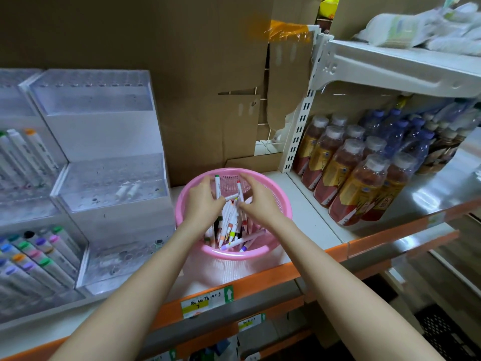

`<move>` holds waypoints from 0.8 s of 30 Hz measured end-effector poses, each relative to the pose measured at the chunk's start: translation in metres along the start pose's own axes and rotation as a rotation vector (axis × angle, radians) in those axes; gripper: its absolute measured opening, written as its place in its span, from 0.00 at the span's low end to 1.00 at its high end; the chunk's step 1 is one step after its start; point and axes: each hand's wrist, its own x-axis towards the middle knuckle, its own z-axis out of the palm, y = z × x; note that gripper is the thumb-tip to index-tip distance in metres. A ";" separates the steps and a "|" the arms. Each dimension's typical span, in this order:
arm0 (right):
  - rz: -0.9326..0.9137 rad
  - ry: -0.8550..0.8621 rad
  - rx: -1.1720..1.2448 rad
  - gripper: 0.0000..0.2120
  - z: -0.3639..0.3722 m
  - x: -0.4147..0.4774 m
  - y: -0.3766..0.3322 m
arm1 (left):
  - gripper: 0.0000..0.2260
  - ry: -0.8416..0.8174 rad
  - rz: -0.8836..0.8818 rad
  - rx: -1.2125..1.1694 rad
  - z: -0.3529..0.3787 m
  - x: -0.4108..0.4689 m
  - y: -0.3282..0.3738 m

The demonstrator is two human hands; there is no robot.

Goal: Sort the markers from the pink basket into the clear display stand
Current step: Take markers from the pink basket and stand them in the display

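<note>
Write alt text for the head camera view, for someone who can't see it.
Two bare hands reach into a pink basket of markers on a shop shelf: the left hand grips a green-capped marker, the right hand a red-capped marker. A clear tiered display stand stands left of the basket, bottled drinks right.

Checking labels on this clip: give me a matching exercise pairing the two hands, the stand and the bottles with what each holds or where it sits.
1 left hand
2 right hand
3 stand
4 bottles

A right of the basket
B grips a red-tipped marker
C left of the basket
D grips a green-tipped marker

Pairs: 1-D, 2-B, 3-C, 4-A
</note>
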 end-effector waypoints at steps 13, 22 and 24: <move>-0.244 0.220 0.192 0.27 -0.012 -0.028 -0.064 | 0.25 0.146 0.334 -0.005 -0.049 -0.033 0.023; -0.509 0.173 0.208 0.28 0.020 -0.026 -0.154 | 0.24 0.377 0.287 0.049 -0.148 -0.055 0.015; -0.545 0.150 0.207 0.28 0.035 -0.025 -0.175 | 0.23 0.416 0.259 0.071 -0.174 -0.061 0.003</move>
